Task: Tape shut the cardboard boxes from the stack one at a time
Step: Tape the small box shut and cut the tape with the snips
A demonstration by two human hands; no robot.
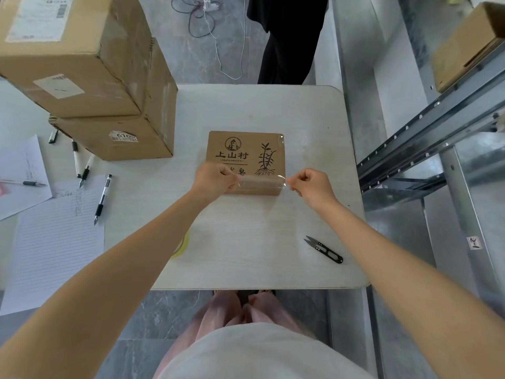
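A small flat cardboard box point(246, 151) with black printed characters and a plant drawing lies in the middle of the white table point(259, 242). A strip of clear tape point(262, 179) stretches across the box's near edge. My left hand point(216, 177) pinches the strip's left end over the box's near left corner. My right hand point(311, 184) pinches the right end just past the near right corner. Clear tape also shows on the box's far right corner. A stack of two large cardboard boxes point(109, 105) stands at the table's far left.
Black thread snips point(325, 249) lie on the table at the near right. A yellowish tape roll point(181, 246) peeks out beside my left forearm. Pens point(102, 199) and lined papers point(54, 242) lie to the left. A metal shelf frame point(437, 132) holding another box point(470, 45) stands on the right.
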